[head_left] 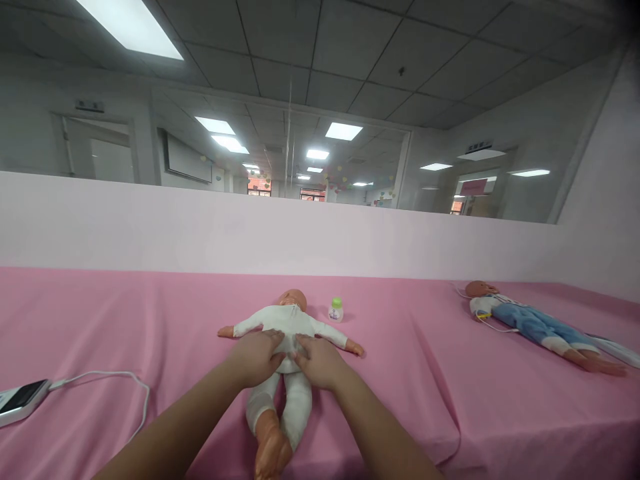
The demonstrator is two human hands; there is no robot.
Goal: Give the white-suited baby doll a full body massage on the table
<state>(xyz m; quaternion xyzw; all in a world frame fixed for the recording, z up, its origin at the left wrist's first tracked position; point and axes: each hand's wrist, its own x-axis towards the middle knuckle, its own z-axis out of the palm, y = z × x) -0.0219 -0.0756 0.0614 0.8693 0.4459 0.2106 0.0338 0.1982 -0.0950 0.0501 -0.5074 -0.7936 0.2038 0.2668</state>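
A baby doll in white clothes lies on its back on the pink cloth, arms spread out, head away from me and feet toward me. My left hand rests on the left side of its belly, fingers laid flat on the clothing. On the other side of the belly lies my right hand, its fingers also spread and the thumb pointing inward. Neither hand holds anything. A small bottle with a green cap stands to the right of the doll's head.
A second doll in blue trousers lies at the right with a thin tube. A white device with a cable is at the left. The pink cloth meets a white wall with glass above.
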